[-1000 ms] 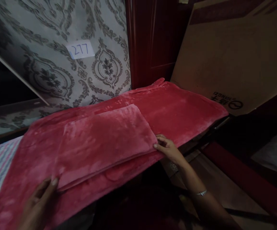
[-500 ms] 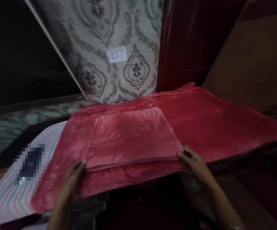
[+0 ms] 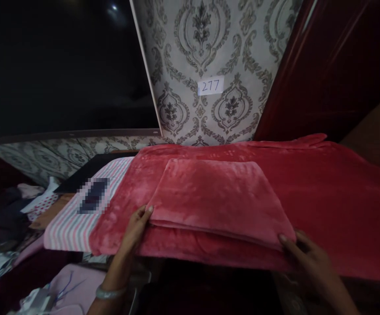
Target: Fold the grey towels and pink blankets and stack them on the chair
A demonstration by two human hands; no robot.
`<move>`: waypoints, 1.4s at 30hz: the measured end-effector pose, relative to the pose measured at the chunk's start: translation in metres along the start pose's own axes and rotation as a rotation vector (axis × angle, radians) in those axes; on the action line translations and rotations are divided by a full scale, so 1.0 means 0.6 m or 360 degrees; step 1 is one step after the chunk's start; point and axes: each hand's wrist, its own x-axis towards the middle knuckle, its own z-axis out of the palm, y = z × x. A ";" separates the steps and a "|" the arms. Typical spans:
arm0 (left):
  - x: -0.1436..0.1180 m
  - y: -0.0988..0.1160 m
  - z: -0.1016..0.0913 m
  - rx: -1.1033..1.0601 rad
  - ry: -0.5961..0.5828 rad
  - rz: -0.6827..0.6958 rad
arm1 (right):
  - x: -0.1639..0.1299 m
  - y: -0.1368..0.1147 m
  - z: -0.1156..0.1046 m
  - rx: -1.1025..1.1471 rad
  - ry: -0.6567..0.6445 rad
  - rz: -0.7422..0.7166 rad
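Observation:
A folded pink plush cloth (image 3: 216, 197) lies as a flat rectangle on a larger red plush blanket (image 3: 334, 210). My left hand (image 3: 138, 225) pinches its near left corner, thumb on top. At the near right corner, my right hand (image 3: 303, 249) grips the cloth the same way, with some fingers hidden beneath it. Between the hands, the cloth's front edge shows stacked layers, slightly apart from the blanket below.
A striped cloth (image 3: 70, 227) with a blurred dark patch (image 3: 94, 195) extends left of the blanket. Behind stand a dark television screen (image 3: 61, 70) and patterned wallpaper bearing a paper label "277" (image 3: 210, 85). Clothes (image 3: 42, 201) and a pink chair-like object (image 3: 78, 284) are at the left.
The view has turned left, so everything sits further right and more clutter shows at left. Both hands still hold the same two corners of the folded cloth.

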 end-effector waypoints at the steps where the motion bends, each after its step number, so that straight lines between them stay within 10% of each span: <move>1: 0.002 -0.002 -0.004 0.0025 -0.0028 -0.0011 | 0.001 0.007 -0.001 -0.0025 -0.0052 -0.0008; 6: 0.022 0.010 -0.030 0.0445 -0.0129 0.0044 | 0.015 0.041 -0.029 -0.0126 0.0024 -0.0104; 10: 0.067 0.053 -0.016 0.0961 0.0167 0.0633 | 0.063 0.006 -0.042 -0.0342 0.0321 -0.0424; 15: 0.145 0.140 0.110 0.1528 -0.0207 0.1026 | 0.172 -0.116 0.050 -0.0791 0.0066 -0.0997; 20: 0.201 0.200 0.243 0.2081 -0.0387 0.0794 | 0.255 -0.224 0.176 -0.1352 -0.0290 -0.0718; 31: 0.239 0.077 0.275 0.2283 -0.0252 0.0903 | 0.263 -0.135 0.253 -0.1457 -0.0258 -0.0869; 42: 0.233 0.071 0.277 0.2242 -0.0201 0.0942 | 0.262 -0.128 0.261 -0.1540 -0.0184 -0.0908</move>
